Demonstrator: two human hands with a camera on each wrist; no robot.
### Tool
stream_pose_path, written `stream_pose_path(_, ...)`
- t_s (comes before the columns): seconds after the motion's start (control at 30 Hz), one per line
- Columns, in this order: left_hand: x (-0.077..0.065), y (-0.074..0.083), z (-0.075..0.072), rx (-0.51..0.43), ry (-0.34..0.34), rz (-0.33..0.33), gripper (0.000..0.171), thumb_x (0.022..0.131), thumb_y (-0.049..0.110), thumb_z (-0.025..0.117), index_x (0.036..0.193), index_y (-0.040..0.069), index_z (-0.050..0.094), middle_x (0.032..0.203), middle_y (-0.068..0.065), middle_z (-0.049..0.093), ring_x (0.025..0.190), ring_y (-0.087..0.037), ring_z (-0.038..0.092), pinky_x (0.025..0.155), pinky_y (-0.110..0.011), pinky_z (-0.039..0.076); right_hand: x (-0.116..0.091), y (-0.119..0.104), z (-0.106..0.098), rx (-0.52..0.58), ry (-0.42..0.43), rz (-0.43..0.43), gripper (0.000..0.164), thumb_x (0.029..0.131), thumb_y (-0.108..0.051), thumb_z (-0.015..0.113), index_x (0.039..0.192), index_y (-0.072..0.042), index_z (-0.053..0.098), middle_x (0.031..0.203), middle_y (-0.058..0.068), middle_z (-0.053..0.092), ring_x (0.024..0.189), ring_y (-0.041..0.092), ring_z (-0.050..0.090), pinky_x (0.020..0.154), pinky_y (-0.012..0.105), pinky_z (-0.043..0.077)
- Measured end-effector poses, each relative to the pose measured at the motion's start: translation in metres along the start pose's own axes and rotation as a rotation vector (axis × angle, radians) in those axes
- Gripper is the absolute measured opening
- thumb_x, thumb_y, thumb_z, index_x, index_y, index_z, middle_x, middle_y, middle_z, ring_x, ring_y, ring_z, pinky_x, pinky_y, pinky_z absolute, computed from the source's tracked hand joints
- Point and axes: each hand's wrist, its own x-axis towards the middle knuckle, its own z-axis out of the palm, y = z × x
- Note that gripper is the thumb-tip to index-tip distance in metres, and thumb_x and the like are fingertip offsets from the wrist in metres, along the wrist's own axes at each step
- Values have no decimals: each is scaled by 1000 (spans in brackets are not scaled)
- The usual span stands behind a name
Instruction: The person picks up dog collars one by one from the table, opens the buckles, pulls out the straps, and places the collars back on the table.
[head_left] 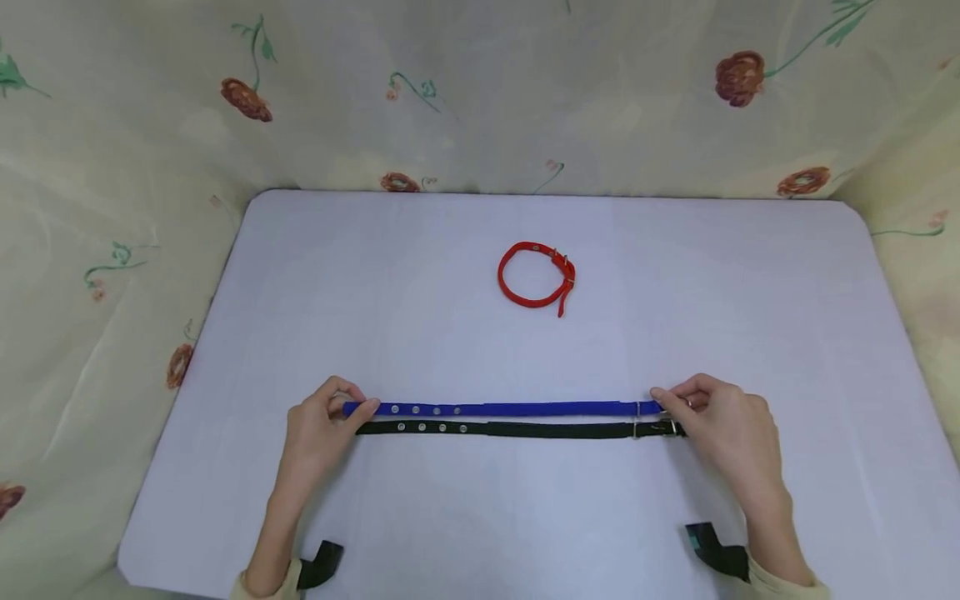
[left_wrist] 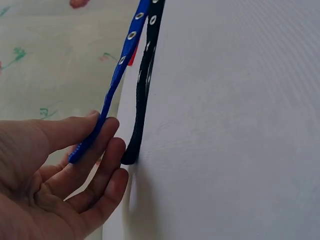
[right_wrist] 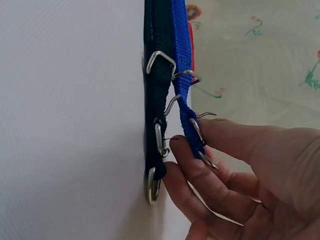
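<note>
A blue collar (head_left: 555, 409) is stretched straight between my two hands near the table's front. My left hand (head_left: 318, 425) pinches its holed end between thumb and finger. At the other end, my right hand (head_left: 731, 429) pinches the blue collar beside its metal buckle (right_wrist: 197, 131). Parallel to it and just nearer to me runs a black collar (head_left: 555, 430), with eyelets at the left and a buckle (right_wrist: 159, 137) at the right. Its ends are close against the fingertips of both hands; whether they are gripped I cannot tell.
Farther back on the white table (head_left: 360, 292) lies a red collar (head_left: 517, 293), buckled into a loop. A flower-patterned cloth (head_left: 487, 92) hangs behind the table and along its sides. Black straps (head_left: 321, 565) are on both wrists.
</note>
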Motion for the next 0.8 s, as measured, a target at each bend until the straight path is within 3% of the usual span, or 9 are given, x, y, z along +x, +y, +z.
stream_pose_path(0.3, 8, -2, 9, 74, 35, 65, 17, 94, 24, 86, 99, 13, 75, 84, -4, 79, 79, -17, 60, 71, -22, 45, 2, 3, 5, -23, 30, -25, 41, 100, -52, 74, 100, -11, 79, 88, 7, 81, 65, 16, 57, 55, 27, 37)
stream_pose_path(0.67, 10, 5, 15, 167, 39, 55, 21, 96, 27, 83, 101, 8, 76, 81, -7, 66, 77, -21, 55, 69, -29, 41, 7, 8, 10, -13, 8, -105, 34, 103, -38, 74, 99, -4, 74, 80, 8, 70, 72, 20, 58, 62, 28, 41)
stream_pose_path(0.8, 7, 9, 18, 240, 35, 47, 25, 98, 30, 81, 103, 6, 75, 93, -14, 70, 89, -30, 61, 76, -38, 48, 6, 9, 12, -10, 13, -111, 33, 103, -35, 74, 99, -3, 72, 84, 11, 66, 77, 24, 58, 65, 29, 41)
